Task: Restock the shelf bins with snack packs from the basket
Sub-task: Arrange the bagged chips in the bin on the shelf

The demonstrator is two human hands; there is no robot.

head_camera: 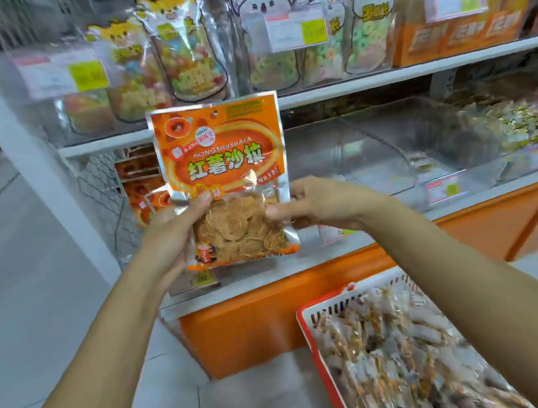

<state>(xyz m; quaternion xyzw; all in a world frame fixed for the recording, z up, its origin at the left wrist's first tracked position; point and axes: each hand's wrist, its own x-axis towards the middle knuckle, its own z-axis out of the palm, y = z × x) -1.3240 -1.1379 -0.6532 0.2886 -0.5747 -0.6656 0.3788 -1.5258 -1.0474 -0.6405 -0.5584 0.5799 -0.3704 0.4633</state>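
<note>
- Head view, the only view supplied.
- Orange sweet-potato crisp pack (221, 175) is held upright in mid-air in front of the lower shelf, well apart from the basket.
- Pack is gripped at its lower half by both hands. Left hand (171, 234): thumb pressed flat on the front, left side. Right hand (324, 203): thumb pressed on the front at the right edge. Remaining fingers are hidden behind the foil, so their spread cannot be told; likely curled round the back.
- Matching orange packs (135, 178) are stacked just behind and left of the held pack, so that slot is judged the target.
- Clear acrylic bin (371, 149) sits to the right, with a different yellow-wrapped product further right.
- Red basket (310, 332) lies under the right forearm, filled with small wrapped snacks (409, 355); contents blurred.
- Risks:
- Glossy foil held low only: the top could flop or the pack slip during the reach.
- Crisps under the thumbs could be crushed by over-squeezing.
- Wrong bin could be filled if the pack drifts right.
- Existing stack could be toppled by a hard push.
</note>
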